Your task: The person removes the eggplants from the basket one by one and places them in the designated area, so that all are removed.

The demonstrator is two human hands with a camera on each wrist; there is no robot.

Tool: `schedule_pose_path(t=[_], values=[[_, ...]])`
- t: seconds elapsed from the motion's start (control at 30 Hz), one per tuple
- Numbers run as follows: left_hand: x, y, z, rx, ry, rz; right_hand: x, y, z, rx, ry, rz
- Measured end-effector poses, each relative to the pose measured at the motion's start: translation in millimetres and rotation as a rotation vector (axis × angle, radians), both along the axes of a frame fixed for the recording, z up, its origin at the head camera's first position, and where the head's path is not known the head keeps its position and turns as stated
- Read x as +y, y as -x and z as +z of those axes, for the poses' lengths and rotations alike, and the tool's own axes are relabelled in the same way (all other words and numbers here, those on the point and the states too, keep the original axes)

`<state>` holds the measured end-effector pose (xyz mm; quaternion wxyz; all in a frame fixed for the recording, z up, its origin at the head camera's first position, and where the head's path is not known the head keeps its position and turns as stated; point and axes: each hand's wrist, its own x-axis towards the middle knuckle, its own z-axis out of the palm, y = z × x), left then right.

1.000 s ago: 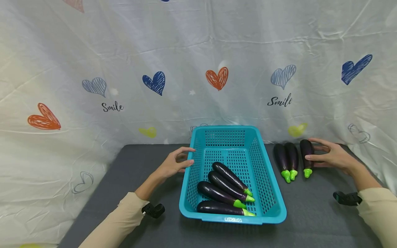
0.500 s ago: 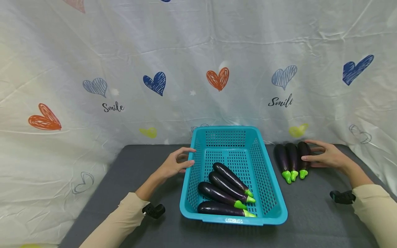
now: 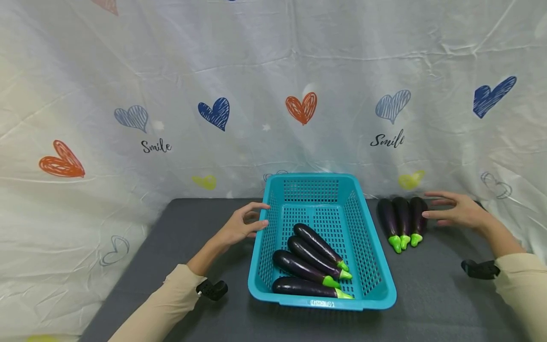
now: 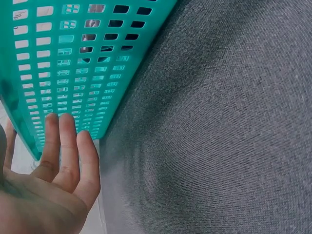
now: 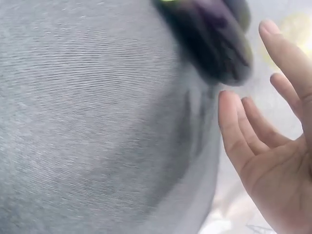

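Observation:
A blue-green plastic basket [image 3: 322, 305] holds several dark purple eggplants [image 3: 299, 264] with green stem ends. My left hand [image 3: 239, 225] is at the basket's left rim, fingers spread and slightly bent; in the left wrist view its fingertips lie against or close to the perforated side wall [image 4: 73, 73]. Right of the basket three eggplants [image 3: 403, 221] lie side by side, stems toward me. Beside the rightmost one [image 3: 418, 216] is my right hand [image 3: 463, 213], fingers parted and holding nothing. The right wrist view shows a gap between that hand [image 5: 273, 156] and the eggplant [image 5: 214, 44].
Dark grey cloth [image 3: 440, 294] covers the table. Behind its far edge hangs a pale curtain [image 3: 256, 57] with printed hearts and words. Black wrist devices [image 3: 211, 289] are strapped at both sleeves.
The rightmost eggplant has shifted left against the other two, and my right hand has let go of it and drawn back to the right. My left hand has stayed at the basket rim.

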<state>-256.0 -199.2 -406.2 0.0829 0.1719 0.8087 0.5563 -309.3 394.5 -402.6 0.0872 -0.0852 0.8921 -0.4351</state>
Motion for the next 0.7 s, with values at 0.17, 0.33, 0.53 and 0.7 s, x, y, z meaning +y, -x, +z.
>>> schedule_pose_path(t=[0.17, 0.33, 0.53, 0.7], values=[[-0.5, 0.7, 0.1, -0.003, 0.003, -0.002, -0.6, 4.3, 12.7, 0.079, 0.015, -0.029], [-0.8, 0.2, 0.2, -0.005, 0.0, -0.004, -13.4, 7.7, 28.3, 0.132, 0.037, -0.039], [0.0, -1.0, 1.2, -0.01, 0.001, -0.003, -41.4, 8.9, 46.6, 0.139, 0.098, -0.054], [0.1, -0.6, 1.0, -0.005, 0.004, 0.005, -65.8, 15.3, 55.9, 0.173, 0.152, -0.024]])
